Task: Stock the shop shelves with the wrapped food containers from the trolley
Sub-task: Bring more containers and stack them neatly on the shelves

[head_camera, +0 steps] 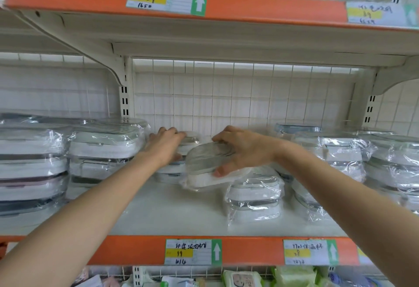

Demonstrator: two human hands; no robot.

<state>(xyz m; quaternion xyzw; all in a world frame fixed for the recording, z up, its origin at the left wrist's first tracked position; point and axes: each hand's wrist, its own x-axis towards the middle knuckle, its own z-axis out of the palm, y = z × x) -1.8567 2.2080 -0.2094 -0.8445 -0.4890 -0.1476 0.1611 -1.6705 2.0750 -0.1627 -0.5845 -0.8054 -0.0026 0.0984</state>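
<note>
Shelf bay, mid-restock: both hands on wrapped containers at centre rear.

Shelf (pixel 181 216), white deck with orange front lip, bare deck open below and toward the viewer from both hands, mesh back panel just beyond the fingertips; upper shelf (pixel 226 37) overhangs well above the hands. Left stacks (pixel 68 157) of wrapped containers, outboard of the left hand, touching its far side. Right stacks (pixel 362 157), outboard of the right forearm. Low stack (pixel 255 198), two high, directly under the right wrist. Rear stack (pixel 179 162), beneath left hand (pixel 166 145), whose fingers curl over its top edge. Held container (pixel 210 166), in clear wrap, tilted with lid facing the viewer, long axis running left-right, gripped by right hand (pixel 244 148), fingers over its upper rim, thumb pressed on the lower side.
</note>
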